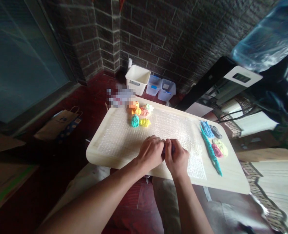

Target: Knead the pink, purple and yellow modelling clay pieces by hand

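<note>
Both of my hands meet above the front part of the table, over a sheet of bubble wrap point(175, 125). Between them is a dark purple lump of modelling clay point(173, 149), mostly covered by the fingers. My left hand point(150, 151) is curled around its left side. My right hand point(177, 156) closes on it from the right, thumb on top. Beyond the hands lie lumps of clay: teal point(135, 121), yellow point(144, 122), orange point(136, 110) and pale pink point(145, 112).
On the table's right side are a long teal clay roll point(211, 151) and blue point(207, 129), grey point(216, 131), pink point(217, 150) and pale yellow point(220, 147) lumps. A white bin point(137, 87) and two clear tubs stand beyond the table. A paper bag point(58, 123) is on the left floor.
</note>
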